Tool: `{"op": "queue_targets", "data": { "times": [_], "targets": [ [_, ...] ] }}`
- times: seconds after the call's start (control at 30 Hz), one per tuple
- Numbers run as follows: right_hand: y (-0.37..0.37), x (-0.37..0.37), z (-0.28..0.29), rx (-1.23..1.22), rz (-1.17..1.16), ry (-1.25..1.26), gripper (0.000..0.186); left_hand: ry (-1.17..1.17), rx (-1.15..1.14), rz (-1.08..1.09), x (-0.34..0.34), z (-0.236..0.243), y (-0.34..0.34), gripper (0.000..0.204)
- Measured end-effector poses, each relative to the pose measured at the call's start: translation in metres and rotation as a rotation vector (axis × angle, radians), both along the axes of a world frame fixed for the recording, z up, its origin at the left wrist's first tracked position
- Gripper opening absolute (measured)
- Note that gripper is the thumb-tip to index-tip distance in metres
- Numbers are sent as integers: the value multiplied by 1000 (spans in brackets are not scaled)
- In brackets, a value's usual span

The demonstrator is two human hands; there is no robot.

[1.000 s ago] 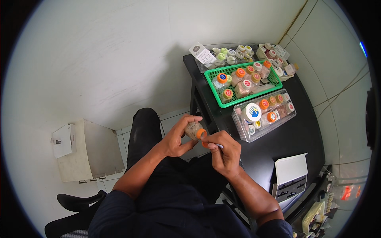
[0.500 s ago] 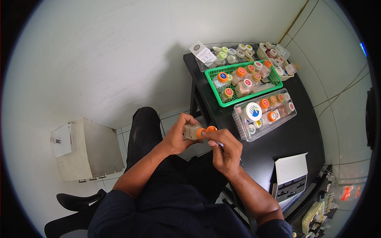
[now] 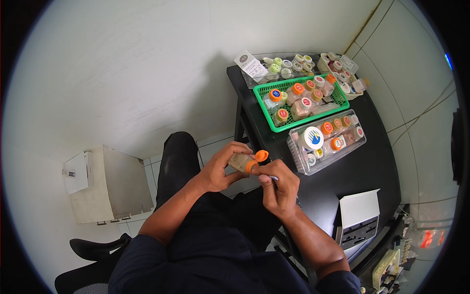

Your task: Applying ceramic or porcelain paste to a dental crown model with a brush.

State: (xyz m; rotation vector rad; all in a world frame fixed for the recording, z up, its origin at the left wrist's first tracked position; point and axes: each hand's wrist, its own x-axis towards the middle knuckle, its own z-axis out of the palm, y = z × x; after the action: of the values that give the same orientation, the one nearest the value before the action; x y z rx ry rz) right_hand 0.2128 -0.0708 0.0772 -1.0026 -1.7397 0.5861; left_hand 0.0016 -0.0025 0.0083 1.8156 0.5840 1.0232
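Note:
My left hand (image 3: 215, 170) is closed round a small clear jar (image 3: 240, 161) with beige contents. Its mouth, ringed in orange, tilts toward my right hand, and the orange flip lid (image 3: 262, 156) stands open beside it. In my right hand (image 3: 280, 190), a thin pale stick-like tool (image 3: 272, 177) is pinched between thumb and fingers. Those fingertips are right at the jar's mouth, and they hide the tool's front end, so I cannot tell whether it is inside. Both hands are above my lap, left of the black table (image 3: 318, 193).
A green basket (image 3: 274, 128) and a clear plastic tray (image 3: 306, 171) hold several capped jars. Behind them stand more jars and a white printed card (image 3: 250, 66). An open white case (image 3: 360, 209) lies nearer on the table. A cabinet (image 3: 127, 183) is at the left.
The jar has turned in my left hand, its mouth moving slightly right and down. Its open lid now shows clear of my right fingers. My right hand has barely moved.

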Motion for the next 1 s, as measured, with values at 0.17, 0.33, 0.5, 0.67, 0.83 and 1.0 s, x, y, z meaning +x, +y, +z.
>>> {"op": "queue_targets", "data": {
  "times": [0.17,0.33,0.5,0.67,0.83,1.0],
  "targets": [
    [0,-5,2,73,-30,-46,22,-138,-222,46,9,-9,-6,51],
    [0,-5,2,107,-18,-80,25,-13,-249,118,3,-18,-6,57],
    [2,-5,1,76,20,-92,24,-19,-78,86,1,-8,-3,60],
    [-2,-4,0,-62,22,-104,25,56,121,42,-1,3,3,67],
    [-1,-6,3,121,-49,-118,25,-35,36,28,4,-1,2,59],
    [0,-8,0,54,46,-121,31,-217,-11,79,12,-18,1,51]
  ]
}}
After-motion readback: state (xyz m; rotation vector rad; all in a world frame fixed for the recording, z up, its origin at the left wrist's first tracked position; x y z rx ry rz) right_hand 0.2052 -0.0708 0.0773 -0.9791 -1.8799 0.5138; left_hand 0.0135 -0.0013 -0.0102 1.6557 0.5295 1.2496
